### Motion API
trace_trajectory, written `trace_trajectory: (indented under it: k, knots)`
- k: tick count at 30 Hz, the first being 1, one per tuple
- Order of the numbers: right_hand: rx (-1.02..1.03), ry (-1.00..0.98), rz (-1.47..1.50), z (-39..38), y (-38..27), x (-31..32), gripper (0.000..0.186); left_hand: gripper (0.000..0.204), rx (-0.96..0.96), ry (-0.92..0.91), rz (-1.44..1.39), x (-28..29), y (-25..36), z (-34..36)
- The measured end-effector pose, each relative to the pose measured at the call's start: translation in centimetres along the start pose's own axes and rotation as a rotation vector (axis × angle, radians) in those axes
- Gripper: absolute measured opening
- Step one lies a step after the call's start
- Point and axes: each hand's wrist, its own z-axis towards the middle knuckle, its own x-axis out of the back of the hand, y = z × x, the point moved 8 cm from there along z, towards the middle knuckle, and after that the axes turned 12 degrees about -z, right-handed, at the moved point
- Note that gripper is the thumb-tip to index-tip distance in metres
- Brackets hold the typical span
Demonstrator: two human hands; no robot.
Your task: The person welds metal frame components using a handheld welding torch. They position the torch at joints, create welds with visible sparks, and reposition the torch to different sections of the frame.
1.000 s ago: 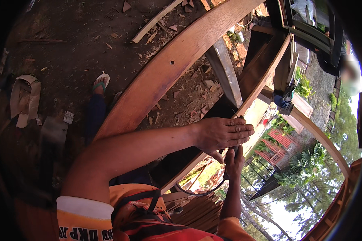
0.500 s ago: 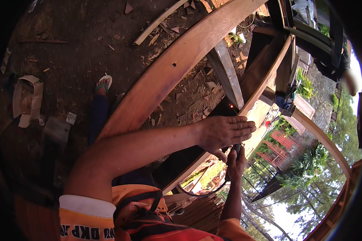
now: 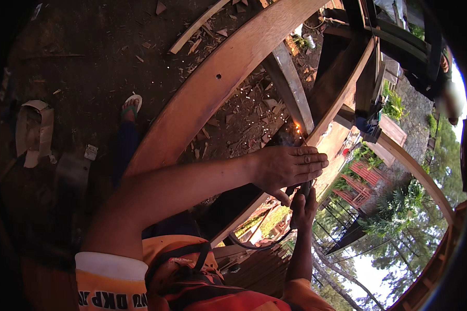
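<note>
The right hand (image 3: 302, 208) is gripping the handle (image 3: 306, 187), its thumb lying along it and its other fingers mostly hidden. The left hand (image 3: 281, 167) is extending flat just above, fingers straight and pressed side by side, thumb angling down; contact with the handle cannot be determined. Beyond the left fingers, the rod (image 3: 301, 137) is pointing at the near end of the bar (image 3: 289, 85).

Compared with one second earlier, an arc (image 3: 297, 126) is now burning at this end, brighter than the small glow of half a second ago, and sparks (image 3: 250, 97) are scattering up and left of the left hand. This is suggesting that the weld is under way while both hands are holding nearly the same position.

The rail (image 3: 346, 90) is slanting behind the left fingers and probably limiting room to the right of the rod. The cable (image 3: 251, 248) is looping below-left of the right hand. Farther up-left, the board (image 3: 207, 96) is bordering a gap that is leaving room beside the bar. Past it, a sandalled foot (image 3: 132, 103) is resting well apart from the left hand.
</note>
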Motion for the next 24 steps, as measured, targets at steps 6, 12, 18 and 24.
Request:
trace_trajectory:
  k: [6,12,18,24]
  knots:
    - [0.028,0.007,-0.127,-0.1,0.1,-0.1,0.057,0.111,-0.060,-0.057,-0.021,-1.0,1.2,-0.5]
    - [-0.004,-0.026,-0.173,0.6,0.5,-0.1,0.057,0.112,-0.028,-0.036,0.065,-1.0,0.3,-0.6]
    - [-0.026,-0.033,-0.185,0.3,0.8,-0.1,0.060,0.113,0.003,-0.040,0.037,-1.2,0.0,-0.6]
    - [-0.042,-0.047,-0.216,0.6,1.1,-0.1,0.062,0.115,0.033,-0.055,0.030,-1.0,-0.3,-0.6]
